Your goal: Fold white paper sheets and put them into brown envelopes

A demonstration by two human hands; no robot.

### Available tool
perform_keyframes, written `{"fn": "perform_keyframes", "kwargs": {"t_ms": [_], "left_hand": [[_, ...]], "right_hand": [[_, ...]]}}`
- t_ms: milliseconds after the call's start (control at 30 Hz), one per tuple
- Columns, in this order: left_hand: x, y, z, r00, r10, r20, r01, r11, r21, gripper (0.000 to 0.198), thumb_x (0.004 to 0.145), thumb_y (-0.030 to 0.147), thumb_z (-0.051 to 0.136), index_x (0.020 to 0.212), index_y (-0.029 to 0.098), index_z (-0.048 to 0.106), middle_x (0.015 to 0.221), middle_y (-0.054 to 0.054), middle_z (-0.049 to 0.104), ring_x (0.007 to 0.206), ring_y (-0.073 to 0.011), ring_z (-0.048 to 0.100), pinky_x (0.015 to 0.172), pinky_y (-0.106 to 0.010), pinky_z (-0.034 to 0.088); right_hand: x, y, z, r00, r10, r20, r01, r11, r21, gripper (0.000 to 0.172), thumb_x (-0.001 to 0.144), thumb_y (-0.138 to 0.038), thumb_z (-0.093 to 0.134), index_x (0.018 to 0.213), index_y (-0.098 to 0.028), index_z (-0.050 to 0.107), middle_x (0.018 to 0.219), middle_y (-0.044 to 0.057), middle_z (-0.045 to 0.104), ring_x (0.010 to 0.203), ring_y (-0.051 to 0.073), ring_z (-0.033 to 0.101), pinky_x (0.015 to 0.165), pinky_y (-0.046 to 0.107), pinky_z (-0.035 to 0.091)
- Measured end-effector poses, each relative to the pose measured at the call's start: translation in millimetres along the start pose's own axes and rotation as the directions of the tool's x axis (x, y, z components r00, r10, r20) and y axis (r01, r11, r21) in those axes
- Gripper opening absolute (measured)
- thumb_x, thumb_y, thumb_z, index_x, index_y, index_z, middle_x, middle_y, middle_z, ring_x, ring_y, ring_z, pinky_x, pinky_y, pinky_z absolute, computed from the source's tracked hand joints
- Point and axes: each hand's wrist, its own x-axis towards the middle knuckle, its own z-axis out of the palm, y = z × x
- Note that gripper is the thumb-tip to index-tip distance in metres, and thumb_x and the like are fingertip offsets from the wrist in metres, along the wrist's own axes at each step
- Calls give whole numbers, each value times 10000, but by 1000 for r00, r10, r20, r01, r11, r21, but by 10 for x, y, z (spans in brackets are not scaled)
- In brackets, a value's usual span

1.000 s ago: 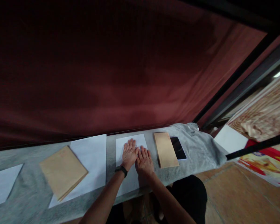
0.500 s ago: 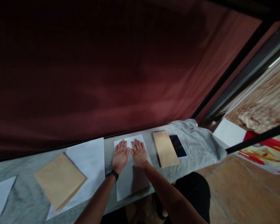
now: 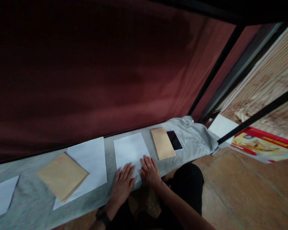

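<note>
Both left hand (image 3: 121, 187) and right hand (image 3: 150, 172), fingers slightly spread, now rest nearer, leaving the white sheet (image 3: 131, 147) seemingly flat.

The left hand (image 3: 122, 185) hides the near left corner of the middle white sheet (image 3: 131, 147), and the right hand (image 3: 150, 171) covers part of its right side; what lies under the palms cannot be seen. The slim brown stack (image 3: 163, 143) conceals the left part of a dark-screened device (image 3: 175, 140). The wide brown stack (image 3: 62, 175) blocks much of the larger white sheet (image 3: 92, 159). The left edge cuts off the far-left white sheet (image 3: 2, 196) and the table (image 3: 31, 195). The red-and-yellow package (image 3: 266, 145) runs out of view at right, its lettering too blurred to read. The upper part of the dark red curtain (image 3: 110, 95) sinks into shadow.
</note>
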Motion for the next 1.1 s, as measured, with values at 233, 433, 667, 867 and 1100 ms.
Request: {"fn": "perform_keyframes", "kwargs": {"t_ms": [233,433,667,867,1100], "left_hand": [[-378,-160,-124,996,89,-26,-88,996,26,577,983,416,455,1521,213,422,1576,-96,449,1460,-240,406,1198,-447,315],[-399,-147,-182,999,45,4,-44,996,-84,461,993,336,439,1431,238,542,1499,-77,550,1373,-215,519,1137,-416,420],[-276,-174,-293,1000,11,1,-11,975,-221,378,1003,300,396,1198,222,712,1275,-82,715,1211,-229,649,1068,-427,507],[-373,-140,-495,996,-76,-44,48,888,-457,369,1017,394,403,1100,254,733,1086,-36,782,1050,-200,718,1059,-393,521],[-541,-75,-855,932,-356,66,283,601,-747,364,937,514,520,967,241,758,946,-25,793,885,-200,734,867,-312,584]], "right_hand": [[-226,110,-175,1000,24,14,-23,999,-37,536,1033,-369,477,1518,-144,438,1590,151,399,1454,301,394,1179,480,344],[-413,202,-323,992,-93,87,90,995,43,587,983,-294,538,1519,-87,413,1580,186,403,1464,307,371,1187,508,353],[-431,359,-399,978,-184,101,167,973,159,597,918,-148,542,1505,-132,437,1527,171,482,1430,293,421,1162,535,398],[-444,448,-425,996,-77,34,62,943,327,634,857,-73,514,1481,-178,483,1480,137,540,1397,273,467,1135,511,440],[-331,514,-493,988,156,8,-125,758,640,340,898,-221,572,1213,-246,696,1335,90,661,1293,255,579,1117,470,455]]}}
